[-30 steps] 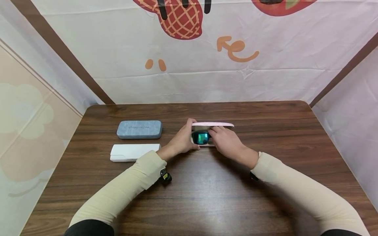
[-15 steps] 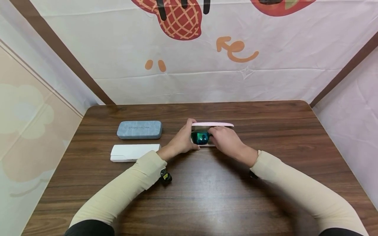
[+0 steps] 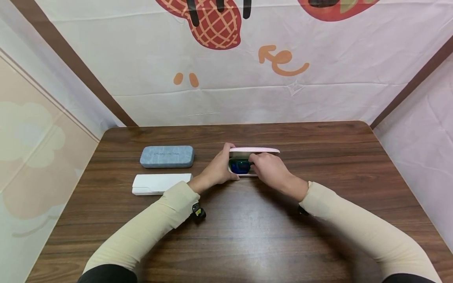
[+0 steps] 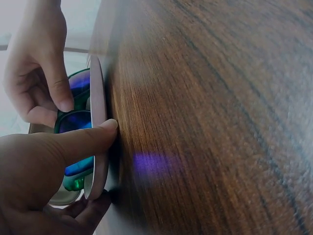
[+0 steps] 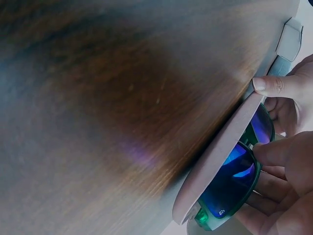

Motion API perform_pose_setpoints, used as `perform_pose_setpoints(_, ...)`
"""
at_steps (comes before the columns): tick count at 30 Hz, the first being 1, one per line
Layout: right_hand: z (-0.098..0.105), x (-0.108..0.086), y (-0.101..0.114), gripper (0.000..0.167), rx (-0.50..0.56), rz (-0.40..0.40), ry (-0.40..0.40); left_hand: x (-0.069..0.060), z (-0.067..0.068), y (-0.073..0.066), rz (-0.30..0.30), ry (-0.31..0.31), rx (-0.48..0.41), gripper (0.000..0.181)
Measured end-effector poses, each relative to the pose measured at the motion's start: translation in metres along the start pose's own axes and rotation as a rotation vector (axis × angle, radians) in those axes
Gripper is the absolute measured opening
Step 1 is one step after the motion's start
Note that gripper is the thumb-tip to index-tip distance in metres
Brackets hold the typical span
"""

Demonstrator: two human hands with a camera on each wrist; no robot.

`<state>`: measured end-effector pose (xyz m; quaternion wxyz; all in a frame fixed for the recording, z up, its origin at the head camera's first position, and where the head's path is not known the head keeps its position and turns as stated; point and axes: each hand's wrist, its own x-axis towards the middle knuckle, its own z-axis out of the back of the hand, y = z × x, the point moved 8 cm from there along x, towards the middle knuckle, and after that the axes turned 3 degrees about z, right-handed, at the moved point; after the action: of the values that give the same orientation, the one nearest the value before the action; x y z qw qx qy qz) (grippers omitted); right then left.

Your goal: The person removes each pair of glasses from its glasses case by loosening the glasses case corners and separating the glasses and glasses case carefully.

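Note:
A pink glasses case [image 3: 255, 149] stands with its lid raised on the table, near the middle in the head view. My left hand [image 3: 218, 167] grips its left end, thumb on the near rim and fingers round the back. Sunglasses [image 3: 240, 166] with a dark green frame and mirrored blue lenses sit partly inside the case. With thumb and fingers, my right hand [image 3: 274, 171] pinches them at the bridge, as the left wrist view shows between the two lenses [image 4: 73, 122]. The right hand covers the right half of the sunglasses in the head view.
A blue-grey glasses case [image 3: 167, 157] lies shut to the left. In front of it lies a white case [image 3: 161, 184], partly behind my left forearm. Both rest on the brown wooden table [image 3: 233, 236], whose far edge meets a printed cloth wall [image 3: 226, 102].
The lens visible in the head view has turned from bright green to dark blue as the sunglasses tilt slightly. My right fingers have shifted a little at the bridge; my left hand stays put.

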<state>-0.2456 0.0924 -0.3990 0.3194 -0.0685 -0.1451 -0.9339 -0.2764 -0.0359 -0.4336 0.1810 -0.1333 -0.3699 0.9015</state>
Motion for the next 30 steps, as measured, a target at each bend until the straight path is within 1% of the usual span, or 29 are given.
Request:
perform_pose_setpoints(4, 0.001, 0.0, 0.0, 0.006, -0.004, -0.005, -0.004, 0.0, 0.0, 0.0, -0.005, 0.001, -0.002, 0.091)
perform_pose_setpoints(14, 0.005, -0.002, 0.002, 0.006, 0.042, 0.005, -0.026, 0.0, 0.0, 0.0, -0.006, 0.0, 0.001, 0.092)
perform_pose_setpoints(18, 0.006, -0.002, 0.002, 0.006, 0.031, 0.003, -0.032, -0.001, 0.001, 0.0, -0.016, -0.004, 0.001, 0.093)
perform_pose_setpoints(21, 0.007, -0.003, 0.004, 0.006, 0.013, 0.018, -0.048, 0.0, 0.001, 0.0, -0.029, -0.007, -0.002, 0.093)
perform_pose_setpoints(26, 0.01, -0.006, 0.007, 0.007, -0.024, 0.053, -0.077, 0.0, 0.001, 0.0, -0.026, -0.007, -0.005, 0.093)
perform_pose_setpoints(30, 0.013, -0.008, 0.009, 0.008, -0.051, 0.065, -0.091, -0.001, 0.0, 0.001, -0.022, -0.002, -0.007, 0.093)
